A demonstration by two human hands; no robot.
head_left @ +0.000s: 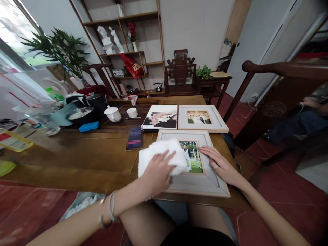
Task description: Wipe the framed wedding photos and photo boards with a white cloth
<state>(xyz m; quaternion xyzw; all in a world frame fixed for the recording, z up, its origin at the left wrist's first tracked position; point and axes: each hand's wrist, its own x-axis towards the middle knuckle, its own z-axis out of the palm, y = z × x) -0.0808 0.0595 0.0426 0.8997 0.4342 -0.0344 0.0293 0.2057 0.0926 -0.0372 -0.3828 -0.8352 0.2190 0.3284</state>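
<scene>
A pale wooden picture frame (202, 182) with a photo lies flat at the near edge of the wooden table (77, 153). My left hand (156, 172) presses a white cloth (156, 152) onto the frame's left half, fingers flat on the cloth. My right hand (220, 164) rests flat on the frame's right border, fingers stretched out, a ring on one finger. Bracelets sit on my left wrist.
Behind the frame lie a second framed photo (202, 118), an unframed print (161, 117) and a phone (134, 138). A tea tray with kettle (96, 100), teapot (112, 113) and cup (132, 112) stands at the left. A dark wooden bench arm (279, 68) is at the right.
</scene>
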